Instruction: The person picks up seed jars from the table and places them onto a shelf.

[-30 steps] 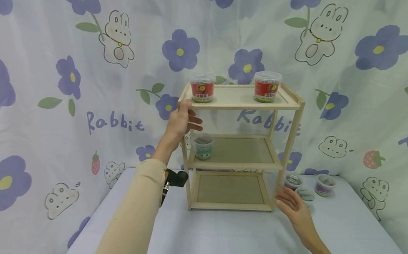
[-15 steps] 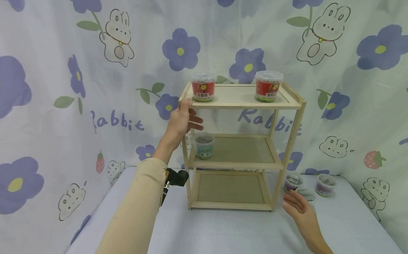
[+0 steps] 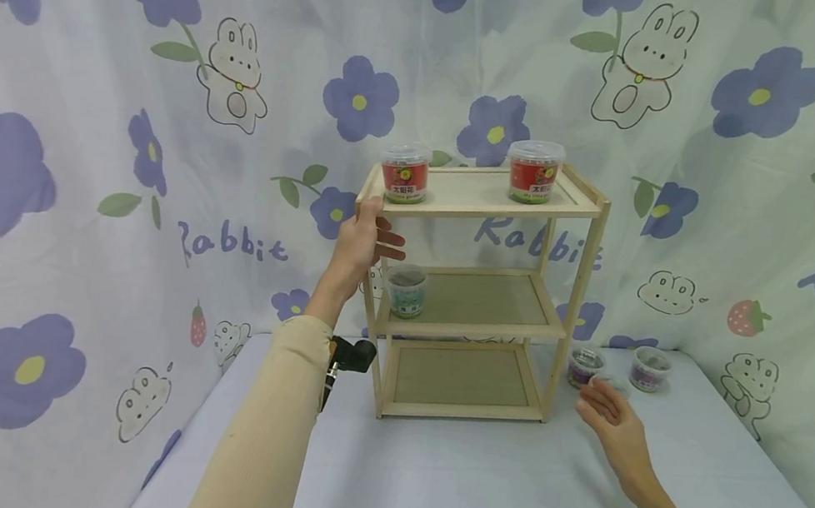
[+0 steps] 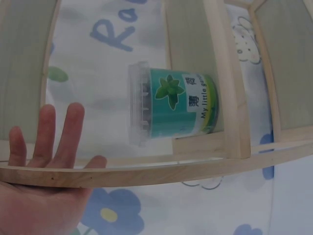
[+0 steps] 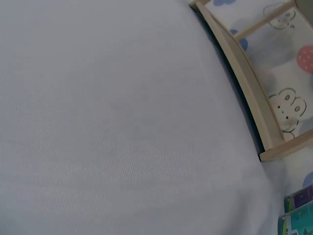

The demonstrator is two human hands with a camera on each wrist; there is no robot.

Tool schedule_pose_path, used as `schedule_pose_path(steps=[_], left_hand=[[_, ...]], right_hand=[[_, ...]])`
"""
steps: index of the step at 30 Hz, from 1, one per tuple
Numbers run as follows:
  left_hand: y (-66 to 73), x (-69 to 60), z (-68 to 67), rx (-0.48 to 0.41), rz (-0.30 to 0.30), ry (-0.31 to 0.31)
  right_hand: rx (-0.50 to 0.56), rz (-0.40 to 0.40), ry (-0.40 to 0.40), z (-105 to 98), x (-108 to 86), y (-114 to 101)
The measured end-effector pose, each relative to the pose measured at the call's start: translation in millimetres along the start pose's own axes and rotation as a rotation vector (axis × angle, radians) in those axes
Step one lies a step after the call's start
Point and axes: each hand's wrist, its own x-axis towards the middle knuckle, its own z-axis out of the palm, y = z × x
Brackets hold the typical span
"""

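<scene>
My left hand [image 3: 357, 244] holds the upper left post of a three-tier wooden shelf [image 3: 475, 325]; in the left wrist view its fingers [image 4: 72, 129] reach past the post. Just below it, on the middle tier, stands a lidded plastic cup with a green mint label [image 3: 406, 294]. My right hand [image 3: 613, 432], fingers loosely bent and holding nothing, hovers right of the shelf. It partly covers a teal-labelled cup [image 5: 299, 223]; whether they touch I cannot tell. Beside that are a purple-labelled cup [image 3: 582, 366] and another purple-labelled cup [image 3: 649, 371].
On the top tier sit a red-labelled cup [image 3: 404, 177] at the left and another red-labelled cup [image 3: 534, 174] at the right. The shelf stands on a white-covered table [image 3: 455, 494], in front of a flower-and-rabbit curtain [image 3: 282, 164].
My right hand has moved from near the shelf's lower right post rightward, away from the shelf. The left hand has stayed on its post, and the cups have not moved.
</scene>
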Motion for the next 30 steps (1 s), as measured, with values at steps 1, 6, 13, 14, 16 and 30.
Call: schedule_pose_path(steps=[1, 6, 13, 14, 16, 30], left_hand=[[0.0, -0.5, 0.2, 0.0, -0.002, 0.003], [0.2, -3.3, 1.6, 0.0, -0.007, 0.014], [1.5, -7.2, 4.0, -0.007, 0.0, 0.018], [1.6, -7.9, 4.2, -0.006, -0.001, 0.021], [1.8, -8.5, 4.3, -0.006, -0.002, 0.023], [1.7, -7.5, 4.0, -0.007, -0.01, 0.024]], right_hand=[[0.0, -0.001, 0.003, -1, 0.1, 0], [0.019, 0.015, 0.026, -9, 1.4, 1], [0.117, 0.026, 0.071, -32, 12.2, -3], [0.115, 0.026, 0.079, -35, 13.9, -3], [0.118, 0.027, 0.093, -40, 16.5, -3], [0.159, 0.063, 0.174, -55, 23.1, 1]])
